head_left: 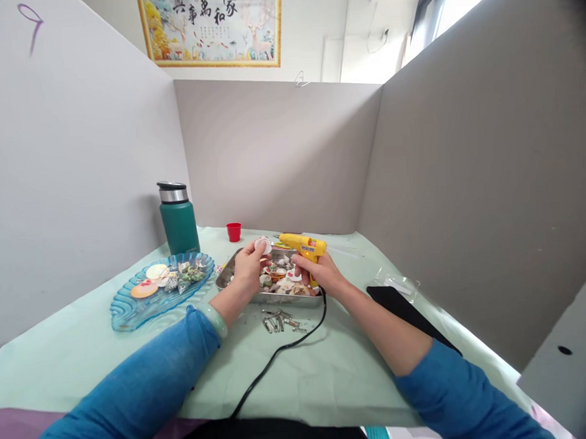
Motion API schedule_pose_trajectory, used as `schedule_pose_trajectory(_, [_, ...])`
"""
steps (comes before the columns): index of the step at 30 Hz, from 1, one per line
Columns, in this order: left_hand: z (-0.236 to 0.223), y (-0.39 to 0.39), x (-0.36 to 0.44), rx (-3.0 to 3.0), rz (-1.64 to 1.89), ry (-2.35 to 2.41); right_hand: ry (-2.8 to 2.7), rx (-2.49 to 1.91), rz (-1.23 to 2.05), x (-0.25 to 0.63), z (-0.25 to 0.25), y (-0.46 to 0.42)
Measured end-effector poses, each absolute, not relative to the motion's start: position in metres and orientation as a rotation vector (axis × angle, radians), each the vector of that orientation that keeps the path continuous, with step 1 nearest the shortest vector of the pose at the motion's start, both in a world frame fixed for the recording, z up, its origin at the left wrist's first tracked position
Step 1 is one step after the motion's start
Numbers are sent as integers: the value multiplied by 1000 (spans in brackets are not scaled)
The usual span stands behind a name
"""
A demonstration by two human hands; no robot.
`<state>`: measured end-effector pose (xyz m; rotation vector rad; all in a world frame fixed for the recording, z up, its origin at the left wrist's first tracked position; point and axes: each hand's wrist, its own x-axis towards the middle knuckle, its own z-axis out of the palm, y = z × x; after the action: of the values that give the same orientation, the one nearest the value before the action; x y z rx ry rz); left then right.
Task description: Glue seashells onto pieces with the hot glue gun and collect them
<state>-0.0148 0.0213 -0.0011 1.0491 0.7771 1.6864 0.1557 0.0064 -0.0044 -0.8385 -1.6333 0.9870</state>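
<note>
My left hand [248,268] pinches a small whitish seashell [263,244], raised above the metal tray. In my right hand [320,270] is a yellow hot glue gun [301,243], gripped by its handle, its nozzle pointing left toward the shell. A small gap seems to lie between nozzle and shell. Below both hands sits the metal tray [282,297], filled with assorted shells [281,272]. The gun's black cord [275,356] runs down over the table's front edge. Several metal hair clips [279,320] lie in a loose pile in front of the tray.
On the left, a blue shell-shaped plate [126,313] bears larger shells and trinkets. Behind it stands a green bottle [179,225], with a red cup [233,232] farther back. A black flat object [409,315] and clear plastic bag [397,281] lie right. Grey partitions [280,154] enclose the table.
</note>
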Motion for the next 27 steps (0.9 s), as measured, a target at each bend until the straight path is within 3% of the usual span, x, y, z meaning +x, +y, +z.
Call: schedule_pose_trajectory(27, [-2,24,-14,1005,1683,744,-1661,-876,985,153,-3,3])
